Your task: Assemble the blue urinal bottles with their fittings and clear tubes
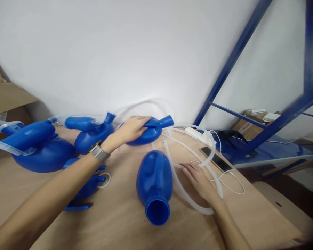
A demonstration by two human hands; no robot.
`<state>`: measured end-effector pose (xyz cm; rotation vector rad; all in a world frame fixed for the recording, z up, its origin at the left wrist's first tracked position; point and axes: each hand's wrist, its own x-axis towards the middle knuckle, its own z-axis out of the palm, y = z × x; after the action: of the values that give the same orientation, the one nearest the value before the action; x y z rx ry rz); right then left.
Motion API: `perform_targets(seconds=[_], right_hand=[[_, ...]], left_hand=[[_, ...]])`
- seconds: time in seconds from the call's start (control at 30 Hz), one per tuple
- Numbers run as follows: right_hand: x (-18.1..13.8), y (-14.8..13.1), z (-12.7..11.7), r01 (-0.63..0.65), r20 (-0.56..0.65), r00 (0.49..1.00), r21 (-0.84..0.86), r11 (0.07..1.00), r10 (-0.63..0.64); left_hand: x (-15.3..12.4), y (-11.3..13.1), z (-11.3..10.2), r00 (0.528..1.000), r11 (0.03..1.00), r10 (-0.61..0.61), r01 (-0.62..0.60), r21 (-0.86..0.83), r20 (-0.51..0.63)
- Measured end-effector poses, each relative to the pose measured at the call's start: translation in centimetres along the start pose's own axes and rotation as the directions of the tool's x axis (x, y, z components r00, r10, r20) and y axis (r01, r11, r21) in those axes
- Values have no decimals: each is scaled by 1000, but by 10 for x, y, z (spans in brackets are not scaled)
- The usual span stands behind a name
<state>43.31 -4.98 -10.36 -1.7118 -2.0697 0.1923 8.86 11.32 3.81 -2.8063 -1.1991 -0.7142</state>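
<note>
So there's a glossy blue plastic jug with a wide round mouth (155,173) lying on the light wood tabletop (114,225), mouth facing me; call it the mouth-forward jug. Just behind it, the left hand (133,129) rests on a second blue plastic jug with a short angled neck (155,131), fingers draped over the top. Can't tell if they're actually gripping, since the far side's hidden. Right of the mouth-forward jug, the right hand (198,178) has its fingers loosely stretched over a looped, milky-white flexible tube (182,194); can't tell whether they're pinching it. Farther right of that jug sits a dark-screened phone (216,159), with a white power strip (198,134) behind and to its right. More blue plastic jugs (44,156) are off to its left.
</note>
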Motion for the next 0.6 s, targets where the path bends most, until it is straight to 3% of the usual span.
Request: perform_targets(seconds=[0.1, 0.17, 0.3, 0.43, 0.6], right_hand=[[-3, -1, 2, 35, 27, 999, 75, 997, -37], [-4, 0, 3, 34, 28, 999, 135, 990, -38], [-6, 1, -4, -6, 11, 1000, 258, 966, 4], [-8, -5, -14, 10, 54, 998, 286, 958, -26], [-6, -10, -15, 60, 59, 995, 225, 972, -75]], left_hand=[[47, 22, 6, 983, 984, 175, -173, -45, 55], [78, 37, 20, 932, 940, 333, -315, -131, 144], [123, 63, 62, 874, 889, 442, -397, -228, 201], [139, 80, 97, 831, 853, 501, -426, -301, 242], [142, 87, 118, 827, 865, 477, -381, -327, 297]])
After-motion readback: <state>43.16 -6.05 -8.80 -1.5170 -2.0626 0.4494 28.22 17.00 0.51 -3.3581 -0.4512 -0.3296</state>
